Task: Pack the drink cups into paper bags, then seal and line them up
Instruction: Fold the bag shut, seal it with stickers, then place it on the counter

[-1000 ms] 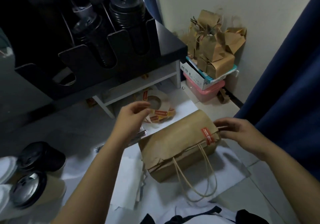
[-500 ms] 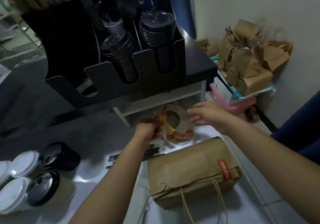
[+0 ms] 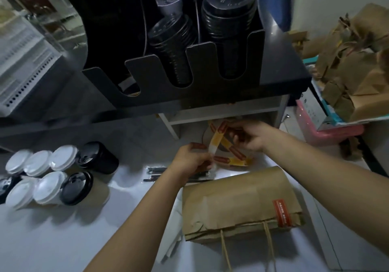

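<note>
A brown paper bag (image 3: 237, 200) lies on its side on the white counter, its top folded over and held by one red sticker (image 3: 282, 212) at the right; its twine handles (image 3: 248, 250) trail toward me. Just beyond it sits a roll of red-and-yellow seal stickers (image 3: 227, 149). My left hand (image 3: 193, 160) pinches the loose end of the sticker strip. My right hand (image 3: 250, 134) grips the strip farther along, at the roll. Several lidded drink cups (image 3: 50, 179), white and black lids, stand in a cluster at the left.
A black lid-and-cup organizer (image 3: 189, 61) sits on a dark shelf (image 3: 273, 90) overhanging the roll. Black wrapped straws (image 3: 160, 172) lie beside my left wrist. Crumpled brown bags (image 3: 357, 71) pile on a pink bin (image 3: 332, 132) at the right.
My right hand left the bag's sealed corner and reached forward to the sticker roll. My left hand took the strip's end and both now pull it out. The view tilted up.
</note>
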